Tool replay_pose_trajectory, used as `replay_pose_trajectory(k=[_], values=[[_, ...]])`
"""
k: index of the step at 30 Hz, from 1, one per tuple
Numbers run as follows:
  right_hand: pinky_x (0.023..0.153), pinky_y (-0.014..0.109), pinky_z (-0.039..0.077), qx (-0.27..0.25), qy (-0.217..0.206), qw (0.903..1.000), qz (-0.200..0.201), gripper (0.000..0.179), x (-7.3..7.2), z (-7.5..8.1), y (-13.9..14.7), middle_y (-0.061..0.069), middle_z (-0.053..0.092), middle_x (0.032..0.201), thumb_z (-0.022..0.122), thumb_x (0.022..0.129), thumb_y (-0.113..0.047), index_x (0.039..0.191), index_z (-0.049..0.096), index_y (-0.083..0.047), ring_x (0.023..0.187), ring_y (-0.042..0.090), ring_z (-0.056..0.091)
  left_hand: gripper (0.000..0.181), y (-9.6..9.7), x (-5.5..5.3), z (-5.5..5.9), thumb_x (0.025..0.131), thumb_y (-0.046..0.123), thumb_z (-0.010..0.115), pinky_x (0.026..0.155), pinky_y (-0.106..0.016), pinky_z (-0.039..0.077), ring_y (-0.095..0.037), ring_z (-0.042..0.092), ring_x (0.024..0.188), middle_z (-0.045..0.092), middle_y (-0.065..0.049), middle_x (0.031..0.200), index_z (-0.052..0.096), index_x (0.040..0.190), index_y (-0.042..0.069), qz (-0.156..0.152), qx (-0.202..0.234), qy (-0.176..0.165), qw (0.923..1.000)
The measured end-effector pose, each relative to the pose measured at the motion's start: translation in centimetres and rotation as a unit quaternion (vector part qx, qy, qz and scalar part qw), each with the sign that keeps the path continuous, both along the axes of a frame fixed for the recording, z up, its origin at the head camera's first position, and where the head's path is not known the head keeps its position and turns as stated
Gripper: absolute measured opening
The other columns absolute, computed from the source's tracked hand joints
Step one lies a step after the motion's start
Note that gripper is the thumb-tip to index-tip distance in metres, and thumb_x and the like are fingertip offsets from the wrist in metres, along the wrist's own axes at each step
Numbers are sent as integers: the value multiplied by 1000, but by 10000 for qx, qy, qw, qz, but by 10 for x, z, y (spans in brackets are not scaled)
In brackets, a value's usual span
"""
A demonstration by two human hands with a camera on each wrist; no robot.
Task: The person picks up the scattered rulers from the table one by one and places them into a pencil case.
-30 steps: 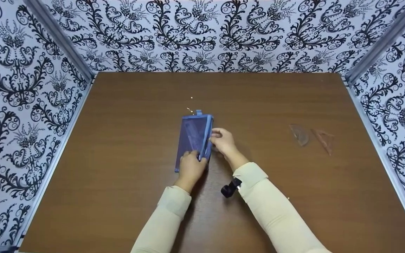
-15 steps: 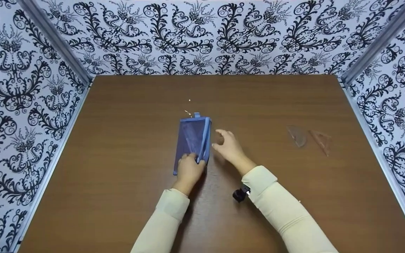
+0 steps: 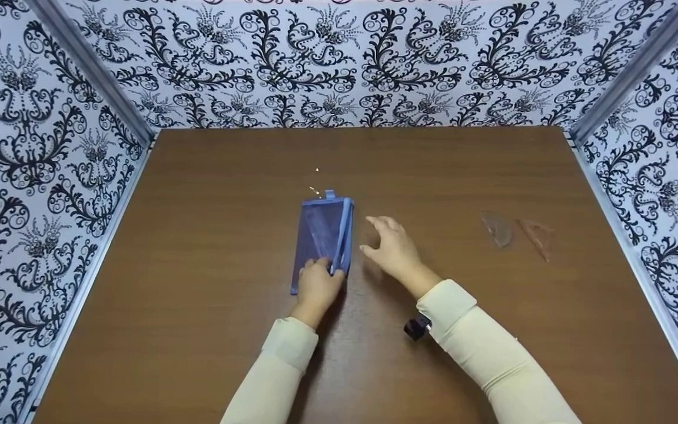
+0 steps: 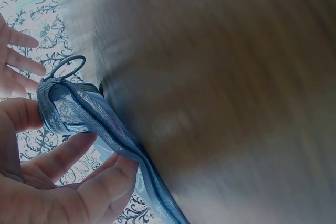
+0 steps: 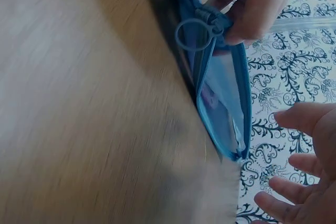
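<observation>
A blue zippered mesh pouch (image 3: 320,227) lies on the brown table, with a pale strip-like shape showing through its mesh. My left hand (image 3: 319,285) pinches the pouch's near end, thumb at the right corner. The zipper side faces right, and its mouth gapes in the right wrist view, where a ring-shaped zipper pull (image 5: 194,35) hangs at the held end. Something pinkish inside (image 5: 210,97) is too blurred to name. My right hand (image 3: 396,250) hovers to the right of the pouch, apart from it, fingers spread and holding nothing.
A clear protractor (image 3: 497,229) and a reddish transparent set square (image 3: 535,238) lie side by side at the right of the table. Small bright specks (image 3: 315,191) show beyond the pouch. Patterned walls (image 3: 327,65) border the table at the back and sides.
My right hand has let go of the pouch's right edge and drawn back to the right, its fingers opening. The left hand keeps its hold and the pouch stays in place.
</observation>
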State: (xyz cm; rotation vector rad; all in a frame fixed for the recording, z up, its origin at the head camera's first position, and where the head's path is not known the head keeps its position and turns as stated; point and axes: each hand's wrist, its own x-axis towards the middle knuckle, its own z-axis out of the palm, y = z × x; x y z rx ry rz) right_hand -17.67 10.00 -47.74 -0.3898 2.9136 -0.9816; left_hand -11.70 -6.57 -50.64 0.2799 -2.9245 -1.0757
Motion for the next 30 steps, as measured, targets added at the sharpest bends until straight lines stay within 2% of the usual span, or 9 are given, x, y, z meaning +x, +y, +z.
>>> replay_pose_trajectory(k=[8, 19, 30], values=[[106, 55, 33, 574, 107, 9980, 223, 74, -3, 3, 13, 20, 42, 145, 73, 82, -34, 144, 43, -7, 132, 39, 40, 34, 0, 0, 1, 81, 20, 66, 81, -50, 48, -42, 59, 89, 63, -23, 100, 69, 108, -1, -22, -58, 154, 9999], [109, 62, 22, 1159, 215, 9928, 208, 80, -5, 3, 34, 16, 30, 154, 68, 83, -47, 149, 37, -13, 142, 38, 25, 33, 0, 1, 1, 80, 19, 65, 79, -50, 48, -43, 59, 87, 63, -23, 98, 70, 105, -1, -7, -119, 217, 9997], [108, 66, 17, 1447, 435, 9885, 23, 85, -3, 2, 56, 17, 27, 155, 69, 81, -52, 150, 35, -14, 143, 40, 19, 33, 0, 1, 1, 82, 20, 64, 82, -49, 47, -41, 57, 91, 62, -21, 101, 69, 108, 0, -48, -46, -24, 10000]])
